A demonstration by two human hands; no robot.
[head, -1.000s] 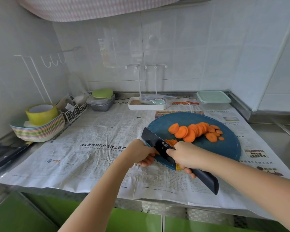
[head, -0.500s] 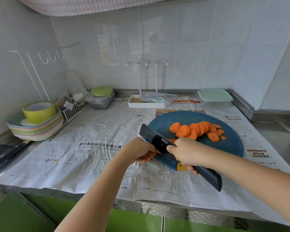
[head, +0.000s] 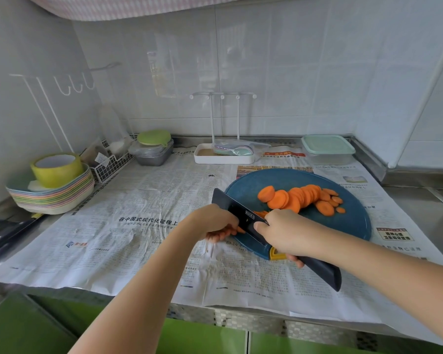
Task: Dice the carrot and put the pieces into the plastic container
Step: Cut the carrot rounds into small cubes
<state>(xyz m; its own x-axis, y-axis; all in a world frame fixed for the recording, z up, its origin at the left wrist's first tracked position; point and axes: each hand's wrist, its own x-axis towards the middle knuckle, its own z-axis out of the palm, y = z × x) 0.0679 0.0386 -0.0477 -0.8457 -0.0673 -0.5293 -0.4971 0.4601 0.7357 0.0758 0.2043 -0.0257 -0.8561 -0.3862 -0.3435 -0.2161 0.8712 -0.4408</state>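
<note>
Most of the uncut carrot (head: 241, 230) is hidden. Only a sliver of orange shows at the tips of the left hand's (head: 215, 222) fingers, against the near face of the blade. A few thin orange strips peek out past the right hand's (head: 284, 233) knuckles on the blade's far side. How much carrot is left, and which way its long axis runs, cannot be made out. The left fingers are curled down over that piece, their tips at the near-left edge of the round blue cutting board (head: 348, 226); the thumb is out of sight.

The right hand is wrapped around the knife (head: 237, 213) where blade meets handle, covering that joint, with 1 digit pressed to the blade's flat side. The black handle sticks out behind the hand toward the near right and the blade points far left, so the knife lies diagonally, edge down between the 2 hands.

Beyond the right knuckles, overlapping round carrot slices (head: 297, 198) run in a row toward the far right, with loose rounds at the far end. A yellow tab (head: 276, 256) on the board's rim shows just under the right fingers. The plastic container (head: 327, 149), lid on, stands well beyond both hands at the back right by the wall, on the newspaper (head: 138, 238).
</note>
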